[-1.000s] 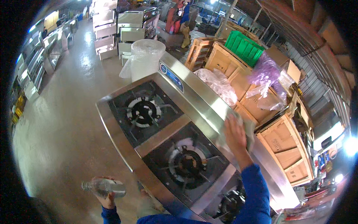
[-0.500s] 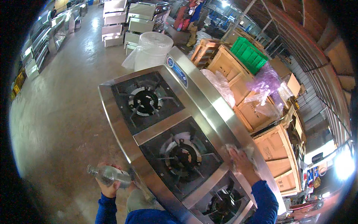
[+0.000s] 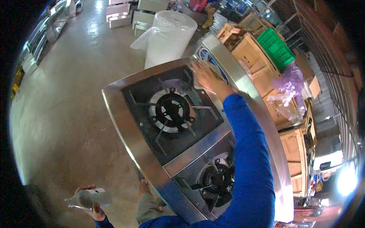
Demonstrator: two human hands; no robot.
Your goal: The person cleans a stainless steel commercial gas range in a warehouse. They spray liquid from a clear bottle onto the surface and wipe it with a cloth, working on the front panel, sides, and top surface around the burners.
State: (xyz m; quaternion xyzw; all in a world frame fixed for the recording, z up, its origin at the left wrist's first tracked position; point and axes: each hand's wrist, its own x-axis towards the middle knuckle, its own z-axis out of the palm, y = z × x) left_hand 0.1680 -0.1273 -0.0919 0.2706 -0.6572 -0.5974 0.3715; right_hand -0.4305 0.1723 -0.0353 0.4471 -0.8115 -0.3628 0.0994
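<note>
My left hand [image 3: 97, 212] is wrapped round a clear bottle [image 3: 93, 198], held tilted beside the stove, over the floor. My right hand [image 3: 208, 77] lies with its fingers stretched along the far end of a stainless steel gas stove [image 3: 197, 146], beside the raised back panel. Under its fingers is a pale, thin wiping cloth [image 3: 197, 60], mostly covered by the hand. Close by is the far burner [image 3: 171, 110], with its dark tray and metal prongs. A second burner [image 3: 217, 178] is partly hidden behind my blue right sleeve.
A tall roll of bubble wrap [image 3: 169, 40] stands just past the stove's far end. Along the right are wooden crates [image 3: 262, 72], a green plastic crate [image 3: 276, 48] and crumpled purple plastic film [image 3: 291, 81]. Steel units [image 3: 118, 14] stand farther off across the concrete floor [image 3: 80, 110].
My right hand has slid with the cloth from the back ledge near the nearer burners to the stove's far end. The left hand and bottle have dropped lower and left; the view has shifted.
</note>
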